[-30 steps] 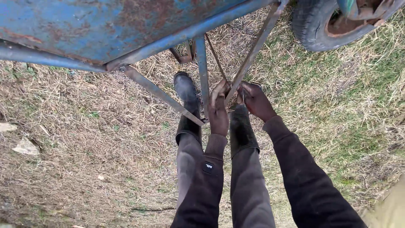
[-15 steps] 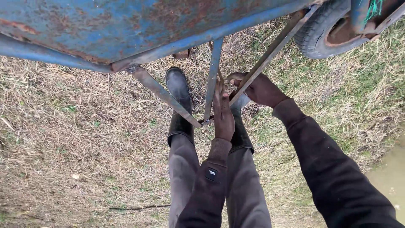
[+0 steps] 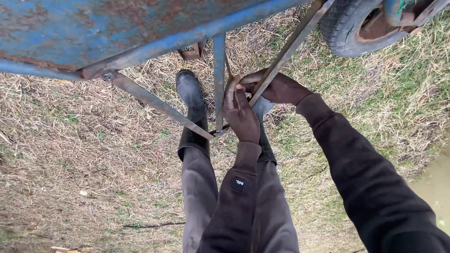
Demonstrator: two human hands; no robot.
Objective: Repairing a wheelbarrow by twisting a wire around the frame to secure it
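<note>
My left hand has slid up the rusty strut; right hand grips it too. Both are closed on it, wheel beyond them.

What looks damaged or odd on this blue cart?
The blue tray is badly rusted, with brown patches where paint has worn off. The metal struts under it are rusty too. Both hands, left hand and right hand, work at the strut joint.
</note>
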